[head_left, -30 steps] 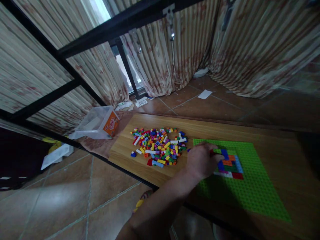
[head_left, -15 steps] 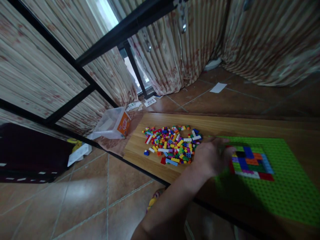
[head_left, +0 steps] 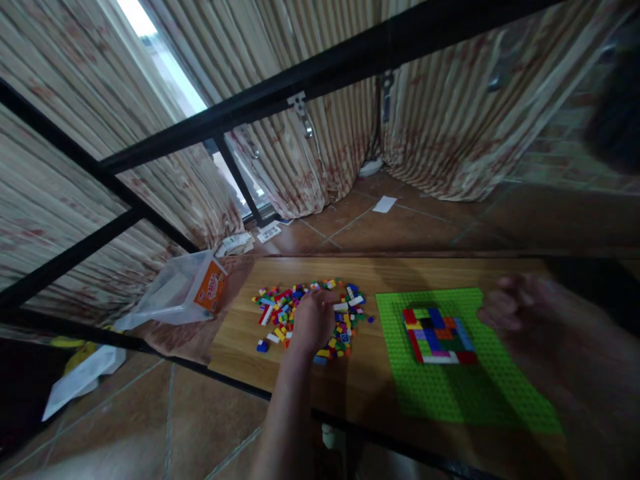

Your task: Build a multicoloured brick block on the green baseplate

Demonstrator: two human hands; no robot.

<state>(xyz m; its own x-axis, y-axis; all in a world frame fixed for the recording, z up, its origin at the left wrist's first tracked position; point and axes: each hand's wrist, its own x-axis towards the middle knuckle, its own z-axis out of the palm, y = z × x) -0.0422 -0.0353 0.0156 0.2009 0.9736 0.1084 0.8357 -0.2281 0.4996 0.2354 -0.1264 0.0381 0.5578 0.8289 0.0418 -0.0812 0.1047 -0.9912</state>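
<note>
Over the heap of loose toy bricks (head_left: pixel 280 310) is my left hand (head_left: pixel 315 323), reaching down with a finger stretched to the right. Its fingers look apart, and the bricks right beneath the palm are hidden. My right hand (head_left: pixel 520 307) hovers above the right side of the green baseplate (head_left: pixel 415 393), somewhat blurred. The fingers there are curled inward; anything inside them is hidden. On the baseplate sits a flat, roughly square patch of joined toy bricks (head_left: pixel 440 337) in red, blue, orange, green, white and yellow, left of my right hand.
The wooden tabletop (head_left: pixel 370 387) carries everything. Past its left end stands a clear plastic box (head_left: pixel 175 293) with an orange label. A black metal frame (head_left: pixel 260 90) crosses in front of the curtains (head_left: pixel 310 167). A white paper (head_left: pixel 385 204) lies on the tiled floor.
The view has swung to the right. A hand that was beside the brick patch is gone from there; now my left hand is over the heap and my right hand shows at the right.
</note>
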